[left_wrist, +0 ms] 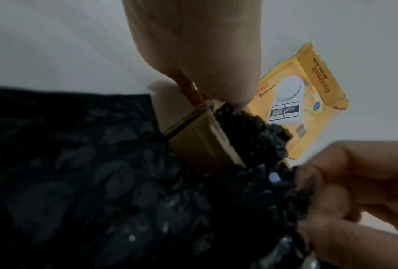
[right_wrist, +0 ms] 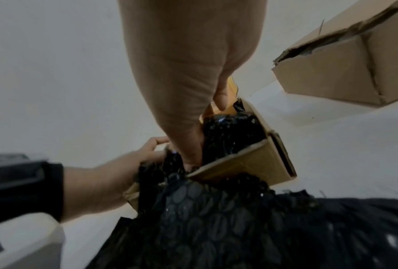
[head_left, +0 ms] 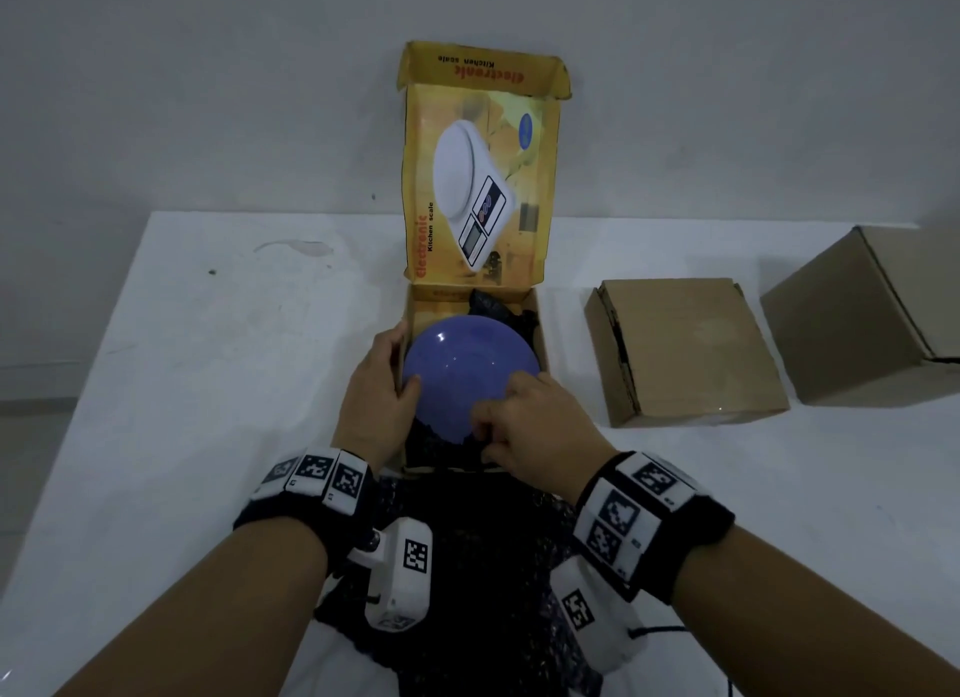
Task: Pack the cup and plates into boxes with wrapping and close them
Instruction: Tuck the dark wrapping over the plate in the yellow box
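Note:
A blue plate (head_left: 462, 369) lies in the open yellow kitchen-scale box (head_left: 543, 343), on black bubble wrap (head_left: 467, 566) that spills over the box's near wall onto the table. The lid (head_left: 478, 187) stands upright behind. My left hand (head_left: 405, 356) grips the box's left wall, thumb inside against the plate rim; in the left wrist view the left hand (left_wrist: 200, 94) straddles that wall. My right hand (head_left: 485, 436) pinches the bubble wrap at the plate's near edge, and the right wrist view shows the right hand (right_wrist: 200, 138) reaching into the wrap (right_wrist: 216, 227). No cup is visible.
Two closed brown cardboard boxes (head_left: 691, 348) (head_left: 872, 317) stand to the right on the white table (head_left: 208, 358). A grey wall rises just behind the table. The table's left edge runs diagonally at the far left.

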The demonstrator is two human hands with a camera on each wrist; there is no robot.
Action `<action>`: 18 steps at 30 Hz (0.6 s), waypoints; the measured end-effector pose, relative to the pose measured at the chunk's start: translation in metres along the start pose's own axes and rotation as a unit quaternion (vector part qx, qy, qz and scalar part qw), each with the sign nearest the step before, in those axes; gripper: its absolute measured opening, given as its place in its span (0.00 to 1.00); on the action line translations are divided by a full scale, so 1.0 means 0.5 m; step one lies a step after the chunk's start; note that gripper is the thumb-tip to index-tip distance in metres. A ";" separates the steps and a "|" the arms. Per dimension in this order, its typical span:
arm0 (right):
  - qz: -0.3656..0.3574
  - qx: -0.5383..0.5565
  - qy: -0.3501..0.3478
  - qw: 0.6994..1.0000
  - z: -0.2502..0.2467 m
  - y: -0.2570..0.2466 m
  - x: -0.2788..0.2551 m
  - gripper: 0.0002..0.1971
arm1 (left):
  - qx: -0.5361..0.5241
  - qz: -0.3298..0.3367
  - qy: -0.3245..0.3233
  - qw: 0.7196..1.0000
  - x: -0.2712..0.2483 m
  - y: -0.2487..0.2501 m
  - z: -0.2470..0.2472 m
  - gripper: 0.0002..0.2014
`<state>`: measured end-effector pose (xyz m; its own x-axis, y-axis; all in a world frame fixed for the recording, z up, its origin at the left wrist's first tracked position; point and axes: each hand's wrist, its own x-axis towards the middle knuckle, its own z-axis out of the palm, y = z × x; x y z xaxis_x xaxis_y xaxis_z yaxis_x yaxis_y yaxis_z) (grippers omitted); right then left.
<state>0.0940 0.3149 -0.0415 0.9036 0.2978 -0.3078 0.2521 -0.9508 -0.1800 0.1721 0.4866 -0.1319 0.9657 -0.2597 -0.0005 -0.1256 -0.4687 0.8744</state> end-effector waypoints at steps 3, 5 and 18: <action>0.018 -0.025 -0.007 0.999 0.007 -0.007 0.014 0.21 | -0.003 0.002 -0.004 1.000 0.000 -0.006 0.002 0.32; 0.031 -0.021 -0.015 0.999 0.007 -0.006 0.021 0.23 | -0.002 0.005 -0.002 1.000 0.000 -0.009 0.002 0.32; -0.023 0.066 -0.118 0.991 -0.027 0.020 0.003 0.15 | -0.008 0.002 0.003 1.000 -0.002 -0.007 0.003 0.32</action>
<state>0.1027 0.3047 -0.0312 0.7827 0.3670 -0.5027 0.2299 -0.9210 -0.3145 0.1713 0.4874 -0.1358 0.9663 -0.2574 0.0062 -0.1267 -0.4545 0.8817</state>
